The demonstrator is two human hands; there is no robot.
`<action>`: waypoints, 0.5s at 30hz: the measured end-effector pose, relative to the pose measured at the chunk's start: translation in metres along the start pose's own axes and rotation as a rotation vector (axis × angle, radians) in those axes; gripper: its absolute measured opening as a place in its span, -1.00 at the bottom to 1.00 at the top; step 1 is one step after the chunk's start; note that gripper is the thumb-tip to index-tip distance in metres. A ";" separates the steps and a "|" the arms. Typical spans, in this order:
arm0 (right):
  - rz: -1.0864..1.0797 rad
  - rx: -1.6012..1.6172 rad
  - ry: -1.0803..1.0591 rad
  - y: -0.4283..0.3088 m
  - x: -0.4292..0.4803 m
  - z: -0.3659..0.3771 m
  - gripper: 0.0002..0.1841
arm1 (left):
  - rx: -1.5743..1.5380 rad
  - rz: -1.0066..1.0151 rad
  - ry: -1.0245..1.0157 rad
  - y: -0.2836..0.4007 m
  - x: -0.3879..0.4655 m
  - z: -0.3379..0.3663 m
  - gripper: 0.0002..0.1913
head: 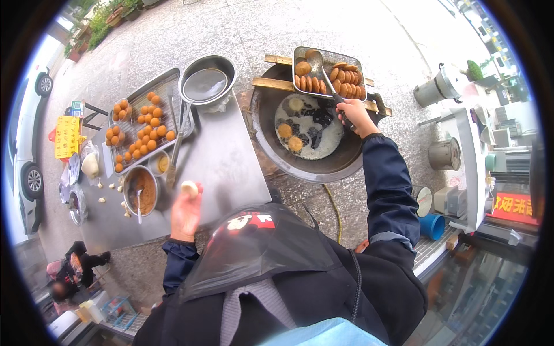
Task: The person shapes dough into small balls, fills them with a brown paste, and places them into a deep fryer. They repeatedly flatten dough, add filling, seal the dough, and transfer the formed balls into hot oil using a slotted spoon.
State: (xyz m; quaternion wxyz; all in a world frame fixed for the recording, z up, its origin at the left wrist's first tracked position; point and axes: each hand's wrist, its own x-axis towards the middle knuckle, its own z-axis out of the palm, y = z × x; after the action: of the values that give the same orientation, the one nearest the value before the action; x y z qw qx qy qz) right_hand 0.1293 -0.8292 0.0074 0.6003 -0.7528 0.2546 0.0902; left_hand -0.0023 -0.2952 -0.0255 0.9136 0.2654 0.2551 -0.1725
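In my right hand (355, 116) is the dark handle of a perforated metal skimmer (317, 61). The skimmer's head lies over the upper left of a metal tray (331, 51) that holds rows of browned round cakes (344, 77). Below the tray, a large wok (268, 129) contains foaming oil with several round cakes (295, 144), some golden and some pale. My left hand (186, 216) holds a pale ball of dough (189, 188) at its fingertips, above the steel table (225, 160). Just left of that hand stands a metal bowl of brown filling (145, 190) with a spoon in it.
Wooden slats (272, 84) cross the wok under the tray. On the table are a rack tray of orange-brown balls (147, 129), a steel basin (207, 80), a long-handled utensil (175, 151) and a small yellow-filled bowl (162, 164). A person (78, 268) is at lower left.
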 end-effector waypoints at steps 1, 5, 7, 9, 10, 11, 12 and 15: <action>-0.002 0.006 0.015 -0.003 -0.004 0.001 -0.88 | -0.002 -0.002 -0.020 0.000 0.000 0.000 -0.61; 0.013 0.127 -0.017 -0.012 -0.017 0.006 -0.89 | -0.007 -0.026 -0.011 0.000 -0.001 -0.001 -0.61; 0.004 0.130 -0.051 -0.015 -0.021 0.008 -0.89 | -0.011 -0.035 -0.025 0.001 -0.001 -0.002 -0.61; 0.026 0.086 -0.049 -0.016 -0.022 0.009 -0.89 | -0.004 -0.031 -0.017 0.001 -0.001 -0.003 -0.61; 0.019 0.077 -0.066 -0.015 -0.022 0.010 -0.88 | -0.003 -0.031 -0.026 0.002 -0.001 -0.003 -0.61; 0.030 0.076 -0.050 -0.014 -0.022 0.011 -0.88 | 0.005 -0.022 -0.006 0.002 -0.001 -0.004 -0.61; 0.027 0.084 -0.046 -0.013 -0.021 0.012 -0.88 | 0.010 -0.016 0.000 0.002 -0.002 -0.004 -0.61; 0.015 0.087 -0.027 -0.010 -0.021 0.017 -0.89 | 0.015 -0.011 -0.004 0.003 -0.003 -0.005 -0.61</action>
State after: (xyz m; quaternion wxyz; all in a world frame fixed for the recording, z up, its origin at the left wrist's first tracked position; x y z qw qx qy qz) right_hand 0.1192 -0.8061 0.0208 0.6351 -0.7228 0.2557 0.0937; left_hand -0.0053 -0.2892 -0.0265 0.9112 0.2707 0.2532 -0.1800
